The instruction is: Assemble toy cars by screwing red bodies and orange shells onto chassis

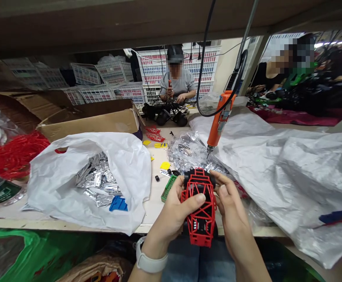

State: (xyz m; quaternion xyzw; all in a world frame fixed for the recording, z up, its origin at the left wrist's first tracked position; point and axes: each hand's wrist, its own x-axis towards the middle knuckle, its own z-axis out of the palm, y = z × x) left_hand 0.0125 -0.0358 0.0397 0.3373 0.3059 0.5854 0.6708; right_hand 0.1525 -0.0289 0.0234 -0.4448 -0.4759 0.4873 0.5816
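Between my hands, at the table's front edge, is a toy car (201,196) with a red tubular cage frame over a black body. My left hand (178,205) grips its left side, the thumb pressed on top of the cage. Along the right side, my right hand (229,196) holds the car with curled fingers; some fingertips are hidden behind it. An orange electric screwdriver (220,119) hangs just above and beyond the car, its bit pointing down. A small green tray (168,188) of tiny parts, perhaps screws, sits by my left hand.
At left, a white plastic bag (132,164) holds silvery parts and a blue piece (118,203). Red frames (15,154) pile beyond it, near a cardboard box (91,125). White sheeting (291,168) covers the right side. A co-worker (178,80) sits opposite; another person (272,74) is at right.
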